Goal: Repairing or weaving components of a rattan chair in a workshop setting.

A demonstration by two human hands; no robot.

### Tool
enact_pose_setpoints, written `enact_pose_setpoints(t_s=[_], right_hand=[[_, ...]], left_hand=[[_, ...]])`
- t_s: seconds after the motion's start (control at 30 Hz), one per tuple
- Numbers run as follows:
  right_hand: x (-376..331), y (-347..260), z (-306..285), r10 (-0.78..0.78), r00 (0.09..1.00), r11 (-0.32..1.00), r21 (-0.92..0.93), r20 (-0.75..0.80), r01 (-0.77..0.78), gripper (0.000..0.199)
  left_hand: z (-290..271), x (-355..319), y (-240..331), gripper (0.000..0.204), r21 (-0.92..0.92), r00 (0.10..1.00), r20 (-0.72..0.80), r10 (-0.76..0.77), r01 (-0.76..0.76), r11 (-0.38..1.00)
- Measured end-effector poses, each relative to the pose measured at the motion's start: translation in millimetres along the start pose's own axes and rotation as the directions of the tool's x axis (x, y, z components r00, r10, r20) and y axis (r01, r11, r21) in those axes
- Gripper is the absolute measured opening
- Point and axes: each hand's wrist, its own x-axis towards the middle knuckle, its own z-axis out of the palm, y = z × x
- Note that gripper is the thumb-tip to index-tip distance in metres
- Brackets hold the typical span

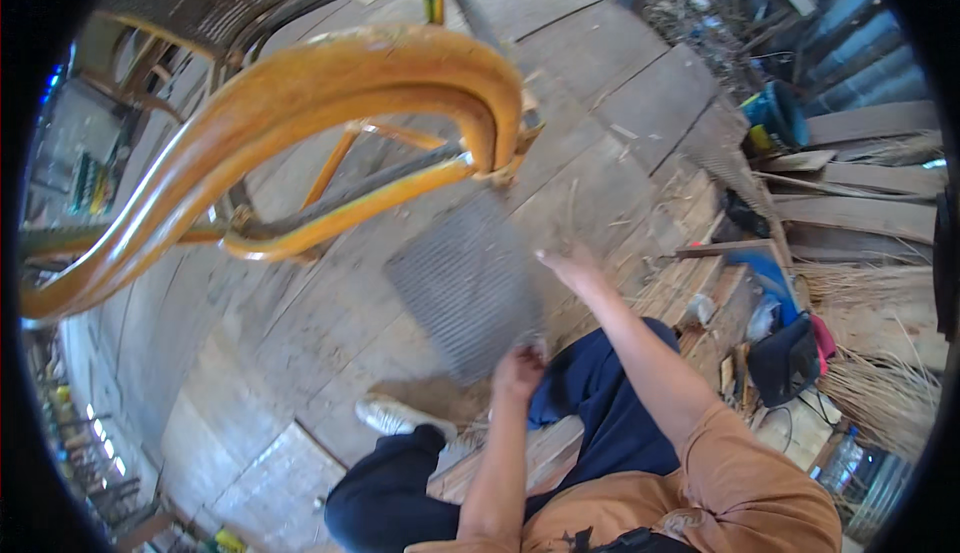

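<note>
Plank floor [330,343]: grey weathered boards, filling the centre and running out toward 12 o'clock.

Rattan chair frame [300,93]: bent, glossy amber poles, arching from 9 o'clock across to the centre top; close to the camera, a woven dark panel above it at 11 o'clock.

Woven cane sheet [465,288]: grey, fine mesh, roughly rectangular, blurred; at picture centre just below the frame's lower rail, its upper edge meeting the frame.

Straw bundle [880,383]: pale loose strands at 4 o'clock, beside stacked boards.

Black bag [785,358]: at 4 o'clock, near the straw, well apart from the sheet.

Blue tub [775,118]: at 2 o'clock, among debris.

White shoe [395,415]: at 6 o'clock, on the floor just below the sheet.

Right hand [570,271]: fingers spread flat, at the sheet's right edge; blurred, contact not certain.

Left hand [518,371]: fingers curled together, pinching the sheet's lower corner.
</note>
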Motion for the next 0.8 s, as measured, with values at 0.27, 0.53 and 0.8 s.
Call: enact_pose_setpoints(t_s=[0.27,0.53,0.8], right_hand=[[41,62,12,0.226,0.967,0.919,-0.357,0.118,-0.171,0.029],[122,67,-167,-0.350,0.874,0.669,-0.562,0.338,0.486,0.019],[162,67,-256,0.374,0.882,0.744,0.661,-0.286,-0.100,0.026]], left_hand=[[60,-79,-11,0.040,0.524,0.993,-0.101,-0.056,0.101,0.846],[4,-75,11,0.041,0.493,0.939,-0.062,0.337,-0.265,0.829],[-44,-69,-3,0.028,0.832,0.819,-0.201,0.537,-0.147,0.535]])
